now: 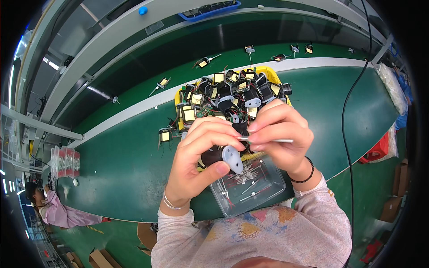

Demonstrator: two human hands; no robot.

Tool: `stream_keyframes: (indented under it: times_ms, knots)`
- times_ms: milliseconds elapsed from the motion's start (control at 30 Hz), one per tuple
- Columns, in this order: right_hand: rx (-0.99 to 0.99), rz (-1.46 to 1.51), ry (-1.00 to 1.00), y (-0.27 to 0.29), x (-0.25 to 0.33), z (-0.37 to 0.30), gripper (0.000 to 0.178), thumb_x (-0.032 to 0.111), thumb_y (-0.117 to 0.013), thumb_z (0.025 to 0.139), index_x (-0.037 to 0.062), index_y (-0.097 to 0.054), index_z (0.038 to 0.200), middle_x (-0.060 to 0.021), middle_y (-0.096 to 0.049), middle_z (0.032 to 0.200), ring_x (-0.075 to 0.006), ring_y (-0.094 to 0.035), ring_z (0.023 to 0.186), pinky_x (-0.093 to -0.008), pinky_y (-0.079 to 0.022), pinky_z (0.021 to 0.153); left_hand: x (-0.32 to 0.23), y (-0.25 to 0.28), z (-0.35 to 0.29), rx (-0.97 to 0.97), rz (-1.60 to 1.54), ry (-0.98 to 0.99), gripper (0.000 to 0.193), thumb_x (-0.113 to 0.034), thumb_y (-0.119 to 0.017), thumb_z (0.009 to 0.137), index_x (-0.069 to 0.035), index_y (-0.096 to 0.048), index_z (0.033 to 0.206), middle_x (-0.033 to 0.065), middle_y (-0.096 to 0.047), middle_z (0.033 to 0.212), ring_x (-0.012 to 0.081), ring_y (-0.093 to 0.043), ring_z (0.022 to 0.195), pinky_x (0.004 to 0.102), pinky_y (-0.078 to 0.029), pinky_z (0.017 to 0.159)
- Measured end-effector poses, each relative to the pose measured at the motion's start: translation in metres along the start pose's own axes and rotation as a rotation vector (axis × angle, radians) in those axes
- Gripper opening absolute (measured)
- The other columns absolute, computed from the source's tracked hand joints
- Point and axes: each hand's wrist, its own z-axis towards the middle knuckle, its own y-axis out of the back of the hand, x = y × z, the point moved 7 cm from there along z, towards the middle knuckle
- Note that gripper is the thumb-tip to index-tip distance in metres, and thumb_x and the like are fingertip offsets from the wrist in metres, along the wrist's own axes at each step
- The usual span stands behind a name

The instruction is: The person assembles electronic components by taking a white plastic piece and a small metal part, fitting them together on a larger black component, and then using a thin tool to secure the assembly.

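Observation:
My left hand (196,156) is closed round a small black motor assembly with a pale grey oval end cap (232,159). The cap faces toward me, and the fingers hide most of the black body. Pinched between thumb and fingers of my right hand (282,134) is a thin whitish rod (283,140); its inner end lies by my left fingertips, and whether it touches the motor I cannot tell. Just beyond both hands, a yellow bin (268,70) is heaped with similar black motor assemblies (225,102). Below them sits a clear plastic tray (263,196) of thin white parts with red wires.
Several more motor assemblies lie on the green conveyor (232,56) behind the bin. One motor assembly (165,135) rests left of the bin. A black cable (344,116) hangs down on the right. Clear boxes (65,161) stand at far left, near another person (62,212).

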Motion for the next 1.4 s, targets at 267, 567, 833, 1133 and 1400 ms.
stream_keyframes:
  times_ms: [267,567,833,1133,1400]
  knots:
    - [-0.408,0.177,-0.057,0.033,0.017,-0.019,0.027,0.002,-0.072,0.068,-0.0031,-0.057,0.091,-0.0147,-0.061,0.079,-0.0250,-0.062,0.070,-0.0301,-0.051,0.058,0.009,0.003,-0.006,-0.275,-0.213,-0.037,0.039,-0.001,-0.072,0.067,0.000,-0.054,0.102,0.0166,-0.062,0.098,0.0248,-0.061,0.093,0.0362,-0.045,0.086]
    - [-0.057,-0.230,-0.156,0.020,0.035,-0.002,0.031,0.010,-0.077,0.063,-0.0004,-0.057,0.085,-0.0126,-0.064,0.071,-0.0242,-0.064,0.065,-0.0303,-0.053,0.058,0.002,-0.005,-0.003,-0.258,0.094,-0.251,0.037,-0.002,-0.074,0.065,-0.007,-0.051,0.094,0.0121,-0.066,0.091,0.0250,-0.063,0.092,0.0395,-0.039,0.088]
    - [-0.175,-0.147,-0.214,0.028,0.028,-0.005,0.031,0.001,-0.079,0.055,-0.0005,-0.065,0.082,-0.0088,-0.066,0.073,-0.0193,-0.063,0.064,-0.0256,-0.049,0.058,-0.004,-0.007,-0.003,-0.256,0.198,-0.270,0.039,-0.003,-0.075,0.065,-0.008,-0.051,0.095,0.0106,-0.067,0.090,0.0251,-0.064,0.090,0.0406,-0.037,0.088]
    - [-0.128,-0.121,-0.196,0.029,0.029,-0.002,0.030,0.002,-0.078,0.058,-0.0024,-0.061,0.082,-0.0119,-0.065,0.071,-0.0212,-0.064,0.064,-0.0270,-0.051,0.057,-0.009,-0.011,-0.004,-0.240,0.275,-0.274,0.039,-0.003,-0.074,0.065,-0.009,-0.050,0.095,0.0096,-0.067,0.089,0.0243,-0.064,0.089,0.0425,-0.036,0.089]
    - [-0.013,-0.213,-0.182,0.021,0.040,-0.001,0.033,0.004,-0.078,0.059,-0.0038,-0.058,0.083,-0.0141,-0.064,0.072,-0.0233,-0.065,0.066,-0.0287,-0.053,0.057,-0.011,-0.012,-0.005,-0.256,0.329,-0.297,0.040,-0.006,-0.076,0.065,-0.009,-0.051,0.095,0.0095,-0.067,0.089,0.0239,-0.064,0.089,0.0431,-0.036,0.089]
